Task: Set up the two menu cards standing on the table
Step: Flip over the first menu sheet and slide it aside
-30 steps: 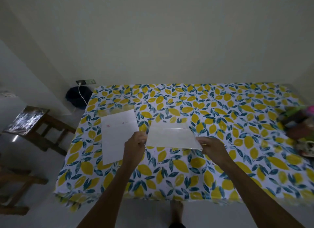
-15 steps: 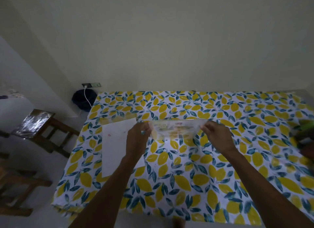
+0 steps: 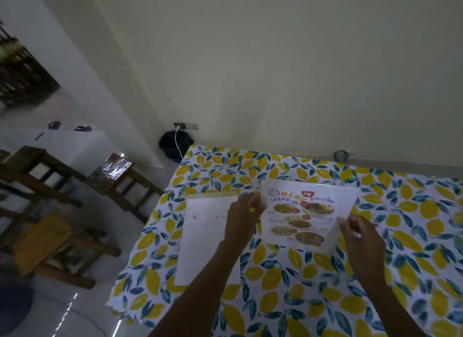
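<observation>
The frame is dim and slightly blurred; the small print on the printed menu card (image 3: 304,215) is not legible, and both forearms are cut off at the bottom edge. The left hand (image 3: 241,225) covers part of the card's left edge and part of the second card (image 3: 206,239).

The printed menu card is white, raised face-up toward the camera, with about 5 dish photographs. "MENU" reads in yellow capitals at 12 o'clock on its face, beside a round logo and a red badge.

The left hand pinches the card's upper-left corner with closed fingers; the right hand (image 3: 360,239) pinches its lower-right edge.

The second card lies flat on the lemon-print tablecloth (image 3: 288,286), blank side up, at 9 o'clock from the printed card.
</observation>
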The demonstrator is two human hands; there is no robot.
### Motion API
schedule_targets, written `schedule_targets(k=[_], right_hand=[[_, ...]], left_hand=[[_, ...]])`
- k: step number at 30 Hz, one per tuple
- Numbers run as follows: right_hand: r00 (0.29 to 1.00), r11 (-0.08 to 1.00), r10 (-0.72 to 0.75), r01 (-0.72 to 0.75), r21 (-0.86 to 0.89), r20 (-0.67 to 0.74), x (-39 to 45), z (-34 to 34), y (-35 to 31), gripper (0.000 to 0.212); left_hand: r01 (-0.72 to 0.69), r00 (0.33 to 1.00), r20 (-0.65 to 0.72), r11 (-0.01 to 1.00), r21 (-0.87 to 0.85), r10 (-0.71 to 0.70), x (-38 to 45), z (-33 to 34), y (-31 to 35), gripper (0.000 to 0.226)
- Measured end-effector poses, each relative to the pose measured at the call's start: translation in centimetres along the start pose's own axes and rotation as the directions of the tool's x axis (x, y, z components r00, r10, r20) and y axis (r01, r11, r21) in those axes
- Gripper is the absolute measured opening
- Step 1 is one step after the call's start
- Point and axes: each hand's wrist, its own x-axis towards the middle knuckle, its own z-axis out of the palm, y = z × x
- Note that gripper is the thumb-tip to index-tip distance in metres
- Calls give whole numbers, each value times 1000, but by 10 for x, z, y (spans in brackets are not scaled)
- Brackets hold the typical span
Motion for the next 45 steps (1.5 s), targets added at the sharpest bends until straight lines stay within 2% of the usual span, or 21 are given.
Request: schedule_targets(k=[6, 12, 18, 24, 28, 31, 33, 36, 38, 41, 43, 45], right_hand=[[1000, 999, -20, 20, -35, -1, 4, 5, 0, 16], [999, 995, -30, 26, -96, -37, 3, 14, 3, 15], [996, 980, -39, 23, -198, -77, -5, 25, 5, 20], [990, 935, 122, -139, -326, -71, -20, 45, 0, 23], [920, 853, 368, -391, -346, -133, -50, 66, -19, 56], [920, 846, 364, -392, -360, -147, -84, 95, -40, 55], [928, 868, 367, -364, -338, -58, -104, 120, -59, 46], [923, 870, 378, -324, -372, 79, -126, 168, -77, 49], [904, 865, 399, -317, -389, 151, -139, 201, -83, 51], [867, 852, 427, -290, -437, 257, -157, 240, -90, 42], [846, 831, 451, -282, -479, 285, -170, 257, -89, 43], [861, 803, 445, -262, -535, 246, -181, 265, -80, 54]], left_hand=[[15, 1000, 22, 1000, 16, -16, 8, 7, -6, 26], [-20, 1000, 24, 998, 64, 19, 11, 12, -15, 18], [-33, 994, 109, 999, 25, 30, 14, 10, -26, 16], [-135, 966, 241, 980, 147, 97, 20, 13, -35, 24], [-155, 934, 346, 972, 177, 86, 8, -18, -50, 36], [-188, 930, 358, 946, 265, 85, -4, -54, -92, 44], [-147, 933, 360, 943, 298, 32, -9, -79, -129, 47], [-8, 930, 344, 928, 373, -131, -19, -112, -185, 51], [70, 912, 341, 908, 414, -226, -28, -130, -222, 57], [172, 863, 369, 888, 427, -345, -41, -151, -262, 67], [200, 850, 379, 889, 411, -366, -49, -159, -273, 64], [229, 841, 394, 904, 360, -370, -59, -160, -276, 55]])
